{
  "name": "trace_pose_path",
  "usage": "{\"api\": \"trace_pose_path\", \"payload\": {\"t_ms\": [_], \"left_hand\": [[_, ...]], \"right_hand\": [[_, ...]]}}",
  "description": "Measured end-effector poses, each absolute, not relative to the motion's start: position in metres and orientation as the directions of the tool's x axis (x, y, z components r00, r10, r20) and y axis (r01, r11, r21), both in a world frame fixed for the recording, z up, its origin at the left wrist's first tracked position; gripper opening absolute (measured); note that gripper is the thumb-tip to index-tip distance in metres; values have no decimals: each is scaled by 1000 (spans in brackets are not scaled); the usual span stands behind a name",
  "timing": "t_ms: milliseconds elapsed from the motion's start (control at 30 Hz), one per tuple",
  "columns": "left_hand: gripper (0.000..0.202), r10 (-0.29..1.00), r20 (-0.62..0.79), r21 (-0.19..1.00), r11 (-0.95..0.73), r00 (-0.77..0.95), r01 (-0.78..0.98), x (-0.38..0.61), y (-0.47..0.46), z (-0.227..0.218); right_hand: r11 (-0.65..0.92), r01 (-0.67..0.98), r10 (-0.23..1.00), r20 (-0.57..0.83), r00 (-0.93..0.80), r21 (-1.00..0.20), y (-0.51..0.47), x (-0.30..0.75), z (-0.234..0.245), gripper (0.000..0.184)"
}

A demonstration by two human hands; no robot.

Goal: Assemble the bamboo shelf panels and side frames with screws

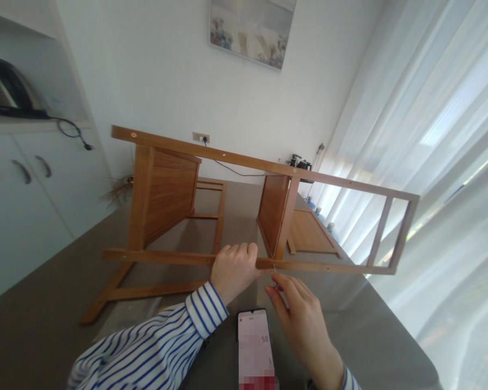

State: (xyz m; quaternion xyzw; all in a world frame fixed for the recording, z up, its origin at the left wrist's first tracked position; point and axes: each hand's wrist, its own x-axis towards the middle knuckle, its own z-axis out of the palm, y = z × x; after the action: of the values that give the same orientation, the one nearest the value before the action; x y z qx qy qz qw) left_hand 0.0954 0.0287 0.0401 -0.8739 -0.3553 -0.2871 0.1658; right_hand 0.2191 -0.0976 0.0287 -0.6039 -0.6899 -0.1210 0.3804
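A wooden shelf frame (252, 161), partly assembled, lies on its side on the table. My left hand (236, 271) is wrapped round its near rail (171, 258), just left of where a shelf panel (273, 216) meets it. To the right of that grip, my right hand (301, 311) pinches a thin metal hex key (275, 268), whose tip is at the rail by the panel joint. The fingers cover most of the key, and any screw head there is too small to make out. Another panel (171, 189) joins the rails at the left end.
A phone (254, 341) lies on the grey table (350, 330) in front of me. Behind the frame is a loose wooden panel (313, 233). A clear plastic bag (126, 314) lies at left, and bottles (318, 212) line the far right edge near the curtain.
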Motion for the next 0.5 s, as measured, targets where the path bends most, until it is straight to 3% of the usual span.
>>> {"api": "trace_pose_path", "payload": {"t_ms": [367, 500], "left_hand": [[51, 491, 628, -117, -708, 604, 697, 95, 29, 34], [50, 486, 625, -125, -710, 611, 693, 94, 29, 34]], "right_hand": [[217, 955, 689, 725, -5, -200, -91, 217, 27, 18], [140, 935, 651, 742, 161, -326, -87, 211, 23, 30]]}}
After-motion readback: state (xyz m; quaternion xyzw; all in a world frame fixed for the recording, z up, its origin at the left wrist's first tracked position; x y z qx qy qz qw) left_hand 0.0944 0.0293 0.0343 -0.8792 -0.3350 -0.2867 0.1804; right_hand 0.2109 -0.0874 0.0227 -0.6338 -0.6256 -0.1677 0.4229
